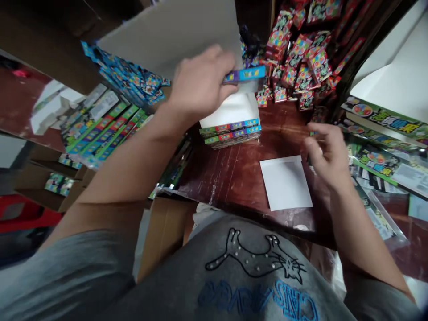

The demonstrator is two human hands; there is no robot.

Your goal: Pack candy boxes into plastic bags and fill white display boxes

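My left hand [203, 82] is closed on a cardboard display box with a blue and purple printed edge [249, 73]. A large pale panel [180, 38] stands up behind the hand, apparently the lid of that box. Just below sits a stack of similar printed boxes [232, 133], white on the inside. My right hand [329, 156] hovers over the table with fingers bent and thumb apart, and I see nothing held in it. A small green bit shows beside its fingertips, too small to name. Near it a white square sheet [286, 183] lies flat on the table.
Small red packets [301, 58] lie heaped at the back, blue packets [133, 80] at the back left. Green printed cartons [103, 120] stand in a row on the left. More printed boxes and plastic wrap [384, 165] cover the right side. The dark red table [234, 178] ends close to my body.
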